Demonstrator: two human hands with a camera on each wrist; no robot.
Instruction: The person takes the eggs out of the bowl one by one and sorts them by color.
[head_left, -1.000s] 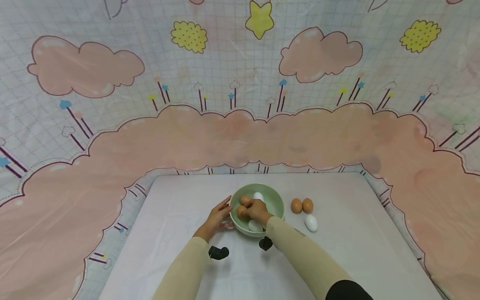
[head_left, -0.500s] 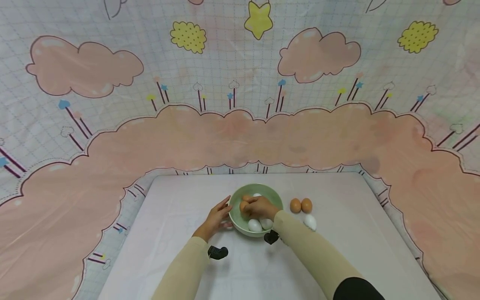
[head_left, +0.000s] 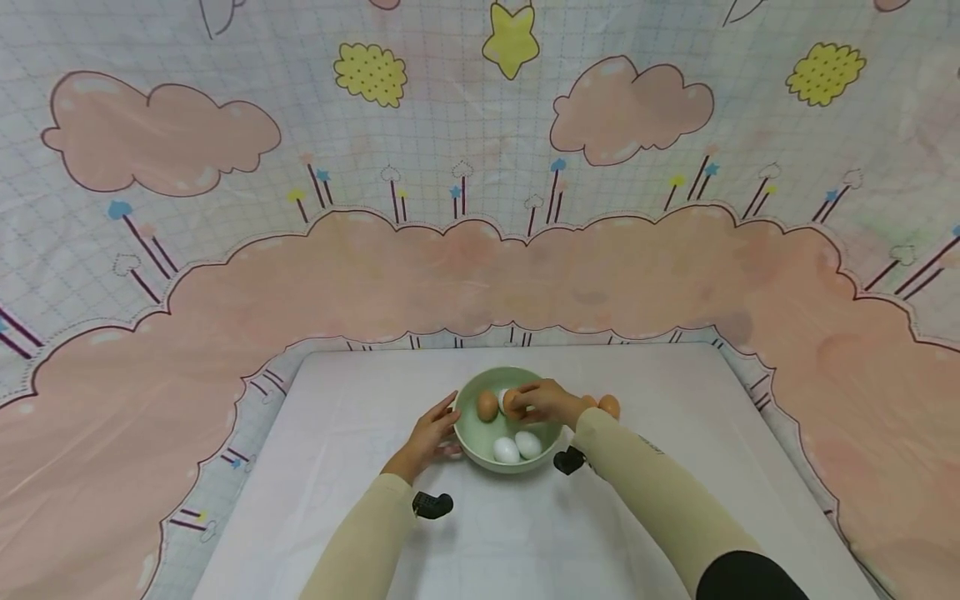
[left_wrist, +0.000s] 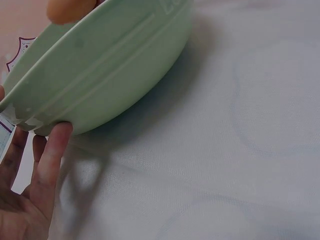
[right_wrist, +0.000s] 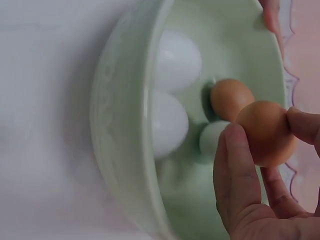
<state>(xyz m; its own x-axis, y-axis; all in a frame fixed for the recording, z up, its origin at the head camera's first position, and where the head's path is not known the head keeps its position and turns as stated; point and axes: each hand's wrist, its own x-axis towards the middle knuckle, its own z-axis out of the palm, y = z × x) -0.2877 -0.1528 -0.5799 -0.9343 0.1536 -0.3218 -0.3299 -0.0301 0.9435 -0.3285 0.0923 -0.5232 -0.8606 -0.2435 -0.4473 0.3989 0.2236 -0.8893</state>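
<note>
A brown egg (right_wrist: 266, 133) is pinched between the thumb and fingers of my right hand (head_left: 551, 402), over the right half of a light green bowl (head_left: 468, 442). Another brown egg (head_left: 487, 406) lies in the bowl, with a white egg (right_wrist: 212, 140) partly hidden behind the held one. Two more white eggs, one at the front (head_left: 506, 450) and one beside it (head_left: 528, 445), sit near the bowl's front wall. My left hand (head_left: 429, 435) holds the bowl's left side, a digit over the rim and fingertips against the outer wall (left_wrist: 100, 90).
Right of the bowl, two brown eggs, one (head_left: 610, 406) beside the other (head_left: 588, 401), lie on the white-covered table (head_left: 360, 400), partly behind my right hand and sleeve (head_left: 645, 475). A printed cloth (head_left: 480, 275) hangs behind the table.
My right hand has gripped a brown egg at the bowl's left and carried it right. Its sleeve now covers the white egg outside the bowl. My left hand stays at the bowl.
</note>
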